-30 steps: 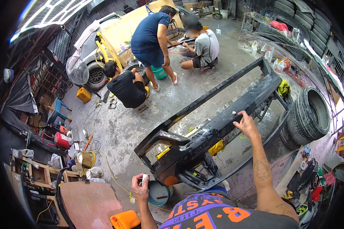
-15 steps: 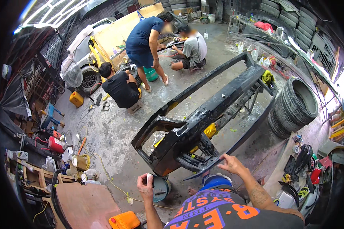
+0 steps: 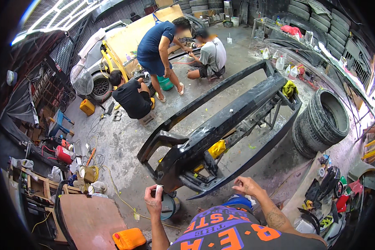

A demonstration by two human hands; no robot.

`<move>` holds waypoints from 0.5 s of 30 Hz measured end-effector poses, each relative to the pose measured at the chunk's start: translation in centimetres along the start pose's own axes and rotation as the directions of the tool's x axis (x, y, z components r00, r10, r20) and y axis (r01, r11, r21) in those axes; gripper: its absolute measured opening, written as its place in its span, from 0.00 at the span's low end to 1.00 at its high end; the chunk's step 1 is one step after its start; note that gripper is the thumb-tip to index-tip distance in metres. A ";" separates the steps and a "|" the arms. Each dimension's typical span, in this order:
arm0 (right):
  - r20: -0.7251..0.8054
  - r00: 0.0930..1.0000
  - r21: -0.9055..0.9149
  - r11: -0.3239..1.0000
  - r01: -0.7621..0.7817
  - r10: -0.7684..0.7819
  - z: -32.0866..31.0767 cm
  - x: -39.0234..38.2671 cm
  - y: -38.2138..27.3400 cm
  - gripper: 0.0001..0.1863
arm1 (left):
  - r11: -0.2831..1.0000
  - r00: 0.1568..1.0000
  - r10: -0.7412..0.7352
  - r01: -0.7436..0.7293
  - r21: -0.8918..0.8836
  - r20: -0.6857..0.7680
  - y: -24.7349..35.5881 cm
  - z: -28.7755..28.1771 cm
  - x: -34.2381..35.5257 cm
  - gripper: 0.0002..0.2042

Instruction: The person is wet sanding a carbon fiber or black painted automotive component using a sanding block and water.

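A large black car bumper (image 3: 212, 129) stretches diagonally in front of me, wet or glossy in patches. By its near left end, my left hand (image 3: 153, 196) is closed around a small white and dark block (image 3: 158, 190), held between thumb and fingers. Just off the bumper's lower lip, my right hand (image 3: 246, 186) hovers with loosely bent fingers and nothing visible in it. Under the near end stands a grey bucket (image 3: 169, 207), partly hidden by my left hand and the bumper. A yellow piece (image 3: 216, 148) shows beneath the bumper, and a yellow-green cloth (image 3: 290, 88) hangs on its far end.
Stacked tires (image 3: 321, 121) stand right of the bumper. Car parts and clutter (image 3: 327, 183) lie at the right. Three people work farther off beside a car (image 3: 96, 58). An orange jerrycan (image 3: 129, 239) and a brown board (image 3: 91, 221) are at lower left; a yellow hose (image 3: 121, 196) crosses the floor.
My right hand has come off the bumper's lower lip, its fingers now more curled. My left hand still grips the small block, nearer the bumper's end. The view has shifted slightly.
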State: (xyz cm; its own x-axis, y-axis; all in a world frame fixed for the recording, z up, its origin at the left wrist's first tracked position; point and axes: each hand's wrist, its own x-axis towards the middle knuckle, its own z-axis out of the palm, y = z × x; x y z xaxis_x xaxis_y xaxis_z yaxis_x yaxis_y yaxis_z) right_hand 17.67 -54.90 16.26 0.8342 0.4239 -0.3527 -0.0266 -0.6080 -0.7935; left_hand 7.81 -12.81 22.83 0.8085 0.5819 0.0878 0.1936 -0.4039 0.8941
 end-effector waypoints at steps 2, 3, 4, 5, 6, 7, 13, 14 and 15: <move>-0.052 0.990 -0.024 0.991 0.129 -0.130 -1.7 -0.5 4.5 0.20 | 0.999 1.000 0.027 -0.027 0.027 -0.014 1.1 2.2 0.3 0.11; -0.037 0.991 -0.063 0.990 0.129 -0.132 -3.1 -1.1 6.4 0.19 | 0.997 0.998 0.053 -0.052 0.056 -0.017 1.6 3.2 0.2 0.11; 0.063 0.996 -0.113 0.992 0.062 -0.055 -4.6 -1.6 8.5 0.20 | 0.997 0.998 0.049 -0.047 0.061 -0.028 1.9 4.4 0.4 0.11; 0.159 0.987 -0.172 0.985 -0.002 0.030 -6.1 -2.2 10.6 0.20 | 0.998 0.999 0.033 -0.031 0.049 -0.026 2.2 5.7 0.4 0.11; 0.172 0.985 -0.175 0.985 0.002 0.029 -7.6 -2.9 12.7 0.20 | 0.999 1.000 0.015 -0.014 0.036 -0.022 2.7 6.9 0.3 0.10; 0.326 0.933 -0.195 0.976 -0.094 0.155 -8.9 -3.4 14.5 0.20 | 1.000 1.000 -0.011 0.011 0.020 -0.002 4.7 8.1 0.4 0.10; 0.806 0.463 -0.166 0.891 -0.422 0.370 -12.6 -2.3 20.5 0.24 | 0.998 0.998 -0.030 0.028 -0.050 -0.048 7.8 14.2 -0.1 0.10; 0.828 0.440 -0.128 0.881 -0.456 0.348 -13.0 -2.1 20.9 0.26 | 0.999 0.998 -0.016 0.013 -0.051 -0.065 7.9 14.9 -0.4 0.10; 0.829 0.432 -0.142 0.882 -0.450 0.354 -13.1 -1.7 21.3 0.26 | 0.998 0.997 -0.026 0.022 -0.054 -0.079 7.8 15.4 -0.8 0.10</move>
State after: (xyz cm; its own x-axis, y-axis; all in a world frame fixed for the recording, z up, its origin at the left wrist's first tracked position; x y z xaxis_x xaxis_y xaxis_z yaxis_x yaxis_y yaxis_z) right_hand 22.88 -77.35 6.50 -0.1061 0.5245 -0.8448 -0.3204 -0.8223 -0.4703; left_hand 17.24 -27.25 23.01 0.7571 0.6458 0.0989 0.1808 -0.3525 0.9182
